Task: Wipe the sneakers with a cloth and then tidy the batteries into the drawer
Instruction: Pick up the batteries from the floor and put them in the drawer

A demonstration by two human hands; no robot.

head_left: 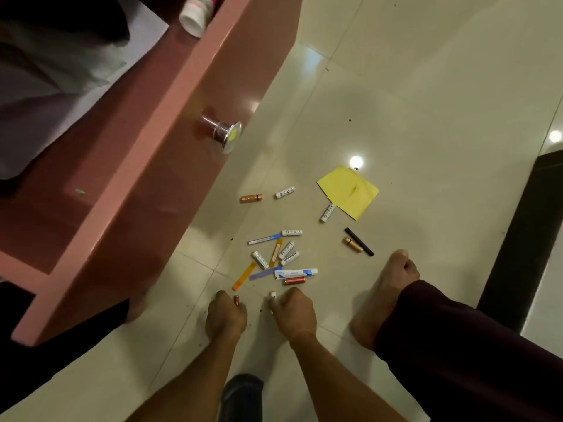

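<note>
Fingers (221,297) pinch batteries: left hand (226,319) copper battery (237,300), right hand (295,312) white battery (273,295); drawer (170,178) far-left, nearer left hand.

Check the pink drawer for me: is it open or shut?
Open. The drawer is pulled out over the floor, and its inside shows from above, with a white bottle lying in it.
</note>
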